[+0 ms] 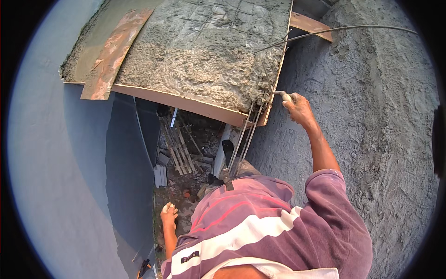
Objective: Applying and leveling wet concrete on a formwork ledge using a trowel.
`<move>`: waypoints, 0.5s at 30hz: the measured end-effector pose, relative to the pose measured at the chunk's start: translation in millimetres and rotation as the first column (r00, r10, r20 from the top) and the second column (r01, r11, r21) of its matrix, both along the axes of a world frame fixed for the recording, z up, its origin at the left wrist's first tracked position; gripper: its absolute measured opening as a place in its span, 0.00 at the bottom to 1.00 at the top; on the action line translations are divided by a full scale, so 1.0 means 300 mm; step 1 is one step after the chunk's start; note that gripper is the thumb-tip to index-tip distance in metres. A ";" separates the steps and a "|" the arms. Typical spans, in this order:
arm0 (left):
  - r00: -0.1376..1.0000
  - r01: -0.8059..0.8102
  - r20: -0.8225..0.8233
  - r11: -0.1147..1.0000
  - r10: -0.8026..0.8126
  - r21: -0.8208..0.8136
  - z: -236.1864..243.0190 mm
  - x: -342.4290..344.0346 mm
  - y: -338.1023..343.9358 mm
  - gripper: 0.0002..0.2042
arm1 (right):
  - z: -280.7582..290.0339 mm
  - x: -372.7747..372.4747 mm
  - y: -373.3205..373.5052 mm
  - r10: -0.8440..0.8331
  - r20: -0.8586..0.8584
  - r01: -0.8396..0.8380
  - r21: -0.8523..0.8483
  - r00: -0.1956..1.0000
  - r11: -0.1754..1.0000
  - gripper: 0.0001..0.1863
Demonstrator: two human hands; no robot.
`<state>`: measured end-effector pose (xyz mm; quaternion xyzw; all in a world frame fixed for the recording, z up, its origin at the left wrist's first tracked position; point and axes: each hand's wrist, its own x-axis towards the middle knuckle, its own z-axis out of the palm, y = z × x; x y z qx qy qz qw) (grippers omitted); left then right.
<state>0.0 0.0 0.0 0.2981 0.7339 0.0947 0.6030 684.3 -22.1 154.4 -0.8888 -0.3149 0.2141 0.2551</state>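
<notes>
One right hand [298,109] up at centre right, fingers clenched round a bent-necked hand tool [278,92], its neck at the edge of lumpy, wet-looking grey concrete [200,60] across upper centre, left hand [169,215] lower left, fingers curled, any hold unclear

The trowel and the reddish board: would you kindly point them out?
Trowel [278,93], head view: on its bent metal neck.
Reddish board [118,51], head view: middle of its upper face.

Open space surrounds the left hand [168,215] at lower left. Right of center, a gap separates wet concrete [200,65] from rough wall [371,139]; a board [312,26] and long rod [367,26] cross it above, two bars [251,138] jut below.
</notes>
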 end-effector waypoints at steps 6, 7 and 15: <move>0.999 -0.047 -0.011 0.997 0.047 -0.067 -0.049 -0.002 -0.028 0.16 | 0.072 -0.086 -0.142 -0.159 -0.284 0.100 -0.212 0.945 0.972 0.15; 0.999 -0.045 -0.009 0.997 0.044 -0.069 -0.053 0.007 -0.023 0.16 | 0.065 -0.092 -0.152 -0.173 -0.323 0.099 -0.234 0.931 0.967 0.15; 0.997 0.071 0.013 0.997 -0.072 0.005 -0.069 0.074 0.097 0.22 | 0.020 -0.076 -0.156 -0.212 -0.331 0.146 -0.213 0.920 0.966 0.17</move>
